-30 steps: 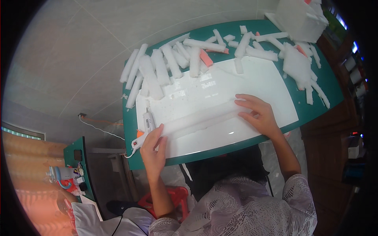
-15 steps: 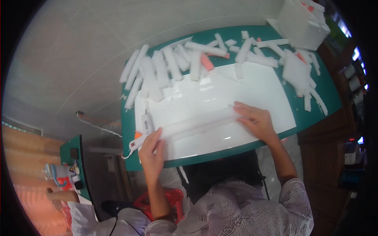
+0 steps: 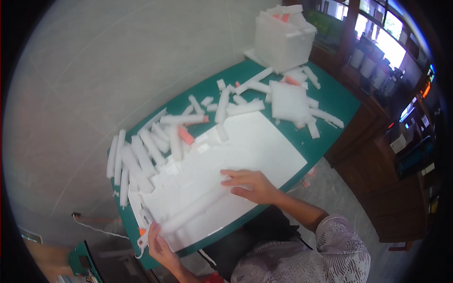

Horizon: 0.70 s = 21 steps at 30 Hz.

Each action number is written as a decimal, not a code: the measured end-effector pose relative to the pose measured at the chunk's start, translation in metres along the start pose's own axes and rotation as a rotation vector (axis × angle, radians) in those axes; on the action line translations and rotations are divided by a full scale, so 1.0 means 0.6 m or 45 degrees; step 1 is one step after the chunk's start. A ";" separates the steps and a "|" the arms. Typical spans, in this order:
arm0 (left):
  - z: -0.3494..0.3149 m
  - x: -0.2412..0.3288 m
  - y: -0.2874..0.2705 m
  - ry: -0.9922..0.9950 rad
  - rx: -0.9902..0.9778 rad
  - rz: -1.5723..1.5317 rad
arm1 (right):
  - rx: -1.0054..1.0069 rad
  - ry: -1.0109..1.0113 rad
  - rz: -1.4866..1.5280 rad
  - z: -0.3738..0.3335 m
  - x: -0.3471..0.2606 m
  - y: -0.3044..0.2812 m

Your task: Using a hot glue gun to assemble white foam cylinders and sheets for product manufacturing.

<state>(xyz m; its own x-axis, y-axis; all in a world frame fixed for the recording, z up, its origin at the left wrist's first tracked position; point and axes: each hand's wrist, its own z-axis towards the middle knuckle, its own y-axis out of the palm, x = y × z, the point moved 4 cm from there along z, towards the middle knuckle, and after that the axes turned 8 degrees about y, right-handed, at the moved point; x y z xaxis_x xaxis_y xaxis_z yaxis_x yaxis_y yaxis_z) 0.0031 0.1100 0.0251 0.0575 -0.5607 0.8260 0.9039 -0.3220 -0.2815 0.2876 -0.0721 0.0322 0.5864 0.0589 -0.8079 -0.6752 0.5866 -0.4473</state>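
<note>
A long white foam strip [image 3: 196, 209] lies on the glossy white board [image 3: 264, 151], close to the table's front edge. My left hand [image 3: 162, 247] has its fingers and thumb closed on the strip's left end. At the opposite end, my right hand [image 3: 252, 185] grips the strip between thumb and fingers. Beside my left hand is a white glue gun [image 3: 146, 218] with an orange part, partly hidden by that hand.
Many white foam strips [image 3: 141, 155] are piled along the board's far edge, with a pink foam piece [image 3: 185, 135] among them. A square foam slab [image 3: 289, 101] rests on the green table [image 3: 325, 94] at right. Behind it stands a white foam box [image 3: 283, 42].
The view has swung to the right, so the table sits lower and tilted, with more of the room's right side showing. Both hands stay at the strip's ends.
</note>
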 end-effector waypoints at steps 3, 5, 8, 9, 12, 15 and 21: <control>0.017 0.002 0.038 -0.131 0.220 -0.111 | 0.081 0.179 0.330 0.007 0.031 0.018; 0.033 -0.009 0.048 -0.118 0.172 -0.147 | 0.015 0.325 0.496 0.023 0.035 0.025; 0.036 -0.021 0.055 -0.170 0.157 -0.221 | -0.097 0.513 0.703 0.036 0.043 0.045; 0.035 -0.030 0.053 -0.231 0.192 -0.257 | -0.145 0.550 0.745 0.037 0.047 0.052; 0.023 -0.057 0.071 -0.340 0.210 -0.458 | -0.162 0.534 0.849 0.031 0.051 0.062; 0.010 -0.073 0.066 -0.192 0.120 -0.333 | -0.183 0.511 0.805 0.026 0.045 0.061; 0.007 -0.077 0.066 -0.189 0.106 -0.374 | -0.107 0.543 0.739 0.029 0.026 0.068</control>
<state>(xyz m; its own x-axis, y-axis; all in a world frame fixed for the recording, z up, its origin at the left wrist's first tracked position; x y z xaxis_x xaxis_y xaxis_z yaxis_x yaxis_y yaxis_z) 0.0379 0.1265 -0.0219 -0.1550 -0.3343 0.9296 0.9222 -0.3864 0.0148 0.2767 -0.0330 0.0080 -0.0912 0.0116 -0.9958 -0.8667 0.4916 0.0851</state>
